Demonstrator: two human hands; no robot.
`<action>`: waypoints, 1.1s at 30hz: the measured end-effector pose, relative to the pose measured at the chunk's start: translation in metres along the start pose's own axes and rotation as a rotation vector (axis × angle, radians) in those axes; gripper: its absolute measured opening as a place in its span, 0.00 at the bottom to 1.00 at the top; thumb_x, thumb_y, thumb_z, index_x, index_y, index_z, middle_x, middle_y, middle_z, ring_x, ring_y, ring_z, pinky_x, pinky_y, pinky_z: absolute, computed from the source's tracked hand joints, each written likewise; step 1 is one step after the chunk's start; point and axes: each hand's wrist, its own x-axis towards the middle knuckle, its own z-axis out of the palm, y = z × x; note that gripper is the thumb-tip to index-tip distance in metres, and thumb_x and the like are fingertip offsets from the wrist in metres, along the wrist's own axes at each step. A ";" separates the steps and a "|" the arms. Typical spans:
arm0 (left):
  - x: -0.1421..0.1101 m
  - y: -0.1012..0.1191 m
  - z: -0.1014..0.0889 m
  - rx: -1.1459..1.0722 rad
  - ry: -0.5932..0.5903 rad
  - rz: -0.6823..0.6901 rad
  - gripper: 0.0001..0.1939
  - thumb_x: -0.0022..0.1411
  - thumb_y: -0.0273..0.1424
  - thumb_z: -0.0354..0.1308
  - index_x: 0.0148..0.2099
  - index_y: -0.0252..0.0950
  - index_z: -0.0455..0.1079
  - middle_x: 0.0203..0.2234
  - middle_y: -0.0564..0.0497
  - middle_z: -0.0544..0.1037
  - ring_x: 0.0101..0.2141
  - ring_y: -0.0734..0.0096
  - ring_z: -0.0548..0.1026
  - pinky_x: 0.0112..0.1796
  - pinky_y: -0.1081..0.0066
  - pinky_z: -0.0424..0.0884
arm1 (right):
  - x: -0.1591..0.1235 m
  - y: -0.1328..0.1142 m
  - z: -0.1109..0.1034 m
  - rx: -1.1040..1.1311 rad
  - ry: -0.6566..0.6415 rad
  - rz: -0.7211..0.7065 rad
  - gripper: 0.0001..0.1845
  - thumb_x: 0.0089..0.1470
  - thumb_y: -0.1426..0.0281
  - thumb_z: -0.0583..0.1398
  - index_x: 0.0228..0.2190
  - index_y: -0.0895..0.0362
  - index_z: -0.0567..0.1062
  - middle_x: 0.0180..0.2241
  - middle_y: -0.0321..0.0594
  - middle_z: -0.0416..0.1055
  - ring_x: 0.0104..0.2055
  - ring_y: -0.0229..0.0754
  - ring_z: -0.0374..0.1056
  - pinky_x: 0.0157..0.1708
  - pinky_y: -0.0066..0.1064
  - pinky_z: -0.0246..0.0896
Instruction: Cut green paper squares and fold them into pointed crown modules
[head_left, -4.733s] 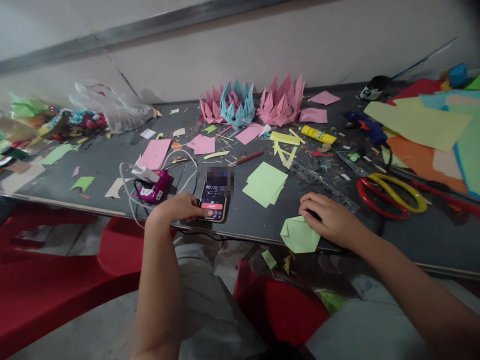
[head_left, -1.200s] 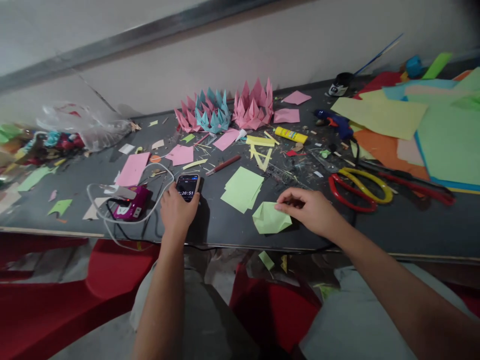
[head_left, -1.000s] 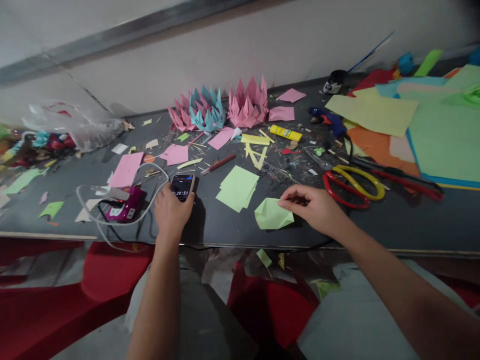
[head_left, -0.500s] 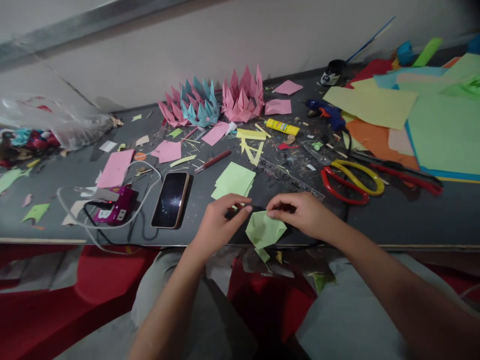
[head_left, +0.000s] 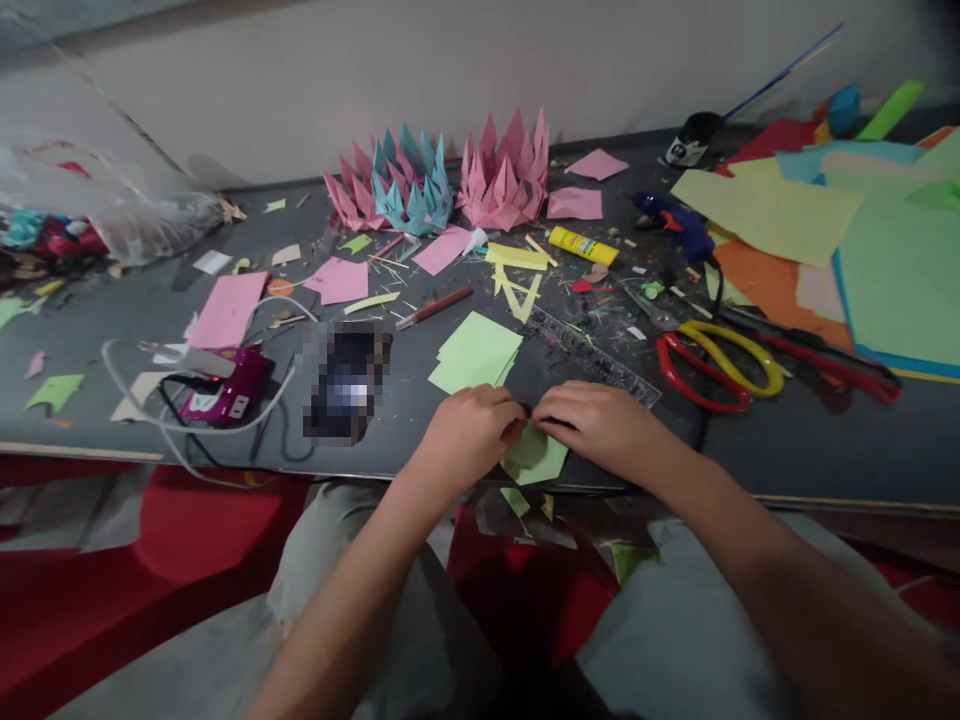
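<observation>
A light green sheet of paper [head_left: 538, 458] lies at the table's front edge, its far side covered by my fingers. My left hand [head_left: 472, 430] is closed on its far left part, fingers curled in. On the far right part my right hand [head_left: 596, 425] pinches the same paper, thumb beneath the fingers. The two hands nearly meet, and the fingertips are partly hidden. Just beyond the left hand rests a small stack of green paper squares [head_left: 478, 350]. A clear ruler [head_left: 600, 358] lies beyond the right hand.
Scissors [head_left: 720, 365] and a red-handled tool [head_left: 832, 365] lie at right. Pink and blue folded paper crowns [head_left: 502, 180] stand near the wall. A glue stick [head_left: 583, 246], glue gun [head_left: 679, 222], craft knife [head_left: 435, 307], phone [head_left: 349, 385] and purple power adapter [head_left: 229, 385] are spread about.
Both hands have closed in on the green paper's far edge, and the left, which was apart from it, now grips it. The paper looks flatter. The camera view has shifted slightly.
</observation>
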 end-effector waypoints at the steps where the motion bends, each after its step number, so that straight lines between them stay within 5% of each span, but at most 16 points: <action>1: -0.001 0.002 -0.001 0.058 -0.002 0.010 0.05 0.58 0.25 0.54 0.33 0.36 0.72 0.28 0.52 0.74 0.32 0.68 0.71 0.32 0.70 0.64 | -0.001 -0.001 -0.001 -0.028 0.001 -0.028 0.07 0.55 0.74 0.56 0.31 0.58 0.74 0.32 0.40 0.74 0.35 0.42 0.67 0.36 0.32 0.59; 9: -0.011 0.033 -0.008 0.258 -0.074 -0.078 0.04 0.58 0.23 0.54 0.34 0.33 0.71 0.29 0.49 0.74 0.33 0.63 0.71 0.32 0.67 0.64 | -0.007 -0.010 -0.006 -0.180 -0.018 -0.084 0.07 0.54 0.74 0.56 0.30 0.58 0.75 0.32 0.39 0.73 0.34 0.41 0.65 0.33 0.32 0.55; 19: -0.021 0.060 0.008 0.377 -0.125 -0.137 0.17 0.61 0.23 0.48 0.51 0.29 0.66 0.42 0.42 0.73 0.43 0.60 0.68 0.43 0.62 0.66 | -0.012 -0.049 -0.003 -0.438 0.017 0.182 0.12 0.56 0.74 0.52 0.32 0.57 0.76 0.30 0.43 0.72 0.34 0.44 0.61 0.37 0.37 0.46; 27: -0.020 0.045 0.001 0.193 -0.017 -0.175 0.09 0.60 0.25 0.50 0.39 0.32 0.70 0.37 0.44 0.73 0.42 0.60 0.69 0.42 0.62 0.66 | -0.016 -0.041 -0.013 -0.397 0.062 0.281 0.17 0.56 0.70 0.53 0.20 0.55 0.76 0.26 0.40 0.70 0.32 0.42 0.60 0.39 0.39 0.41; 33: -0.024 0.017 -0.009 0.038 0.093 -0.512 0.12 0.59 0.39 0.53 0.41 0.37 0.67 0.32 0.49 0.75 0.33 0.62 0.74 0.27 0.70 0.64 | -0.005 -0.029 -0.003 -0.387 0.117 0.279 0.15 0.55 0.66 0.56 0.21 0.57 0.76 0.25 0.38 0.70 0.31 0.41 0.61 0.36 0.36 0.45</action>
